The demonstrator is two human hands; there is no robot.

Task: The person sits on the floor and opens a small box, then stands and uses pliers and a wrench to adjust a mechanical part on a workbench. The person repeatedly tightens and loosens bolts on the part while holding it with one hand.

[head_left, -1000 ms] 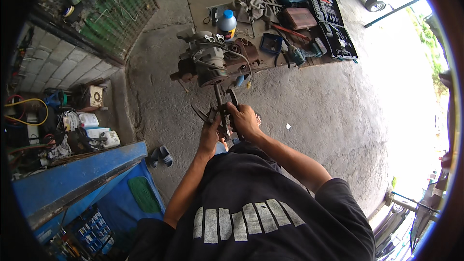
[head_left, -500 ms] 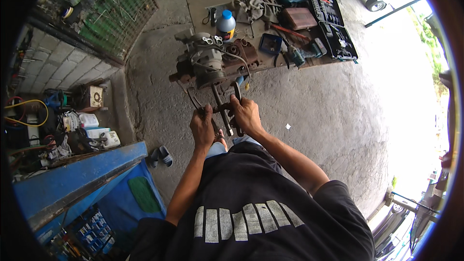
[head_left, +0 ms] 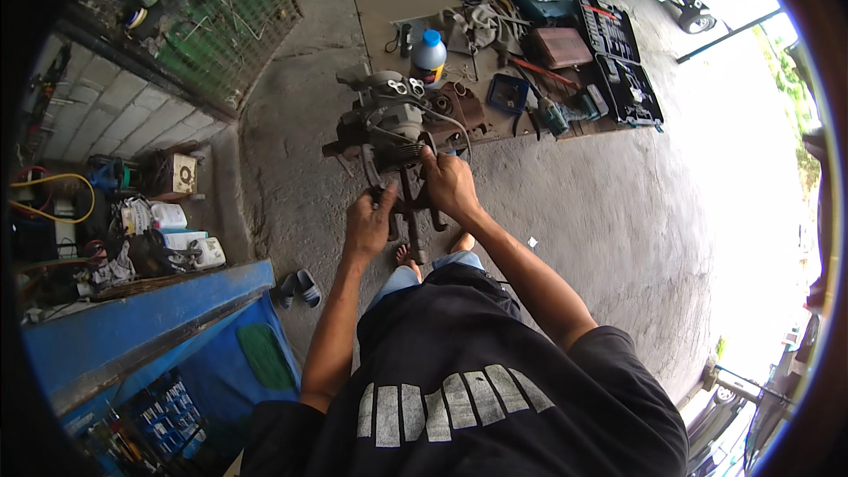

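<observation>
With both hands I hold a dark metal gear puller (head_left: 412,234), its long centre screw pointing back toward me. My left hand (head_left: 366,228) is closed on the left jaw, thumb laid along it. My right hand (head_left: 452,185) is wrapped round the right jaw, thumb near its far end. The jaw ends are at the grooved pulley (head_left: 402,152) of a grey compressor-like machine part (head_left: 395,115); whether they hook behind its rim I cannot tell. This part sits at the bench's near left corner, beside a rusty brown metal block (head_left: 468,106).
On the bench (head_left: 389,4) stand a blue-capped bottle (head_left: 430,57), a blue tray (head_left: 508,94), a cordless drill (head_left: 554,115) and an open black tool case (head_left: 618,62). A blue cabinet (head_left: 159,309) stands at left. Slippers (head_left: 300,288) lie on the concrete floor.
Both hands have brought the puller forward to the pulley, its jaws now beside the rim. The right hand has shifted toward the jaw's far end. The whole view has shifted slightly.
</observation>
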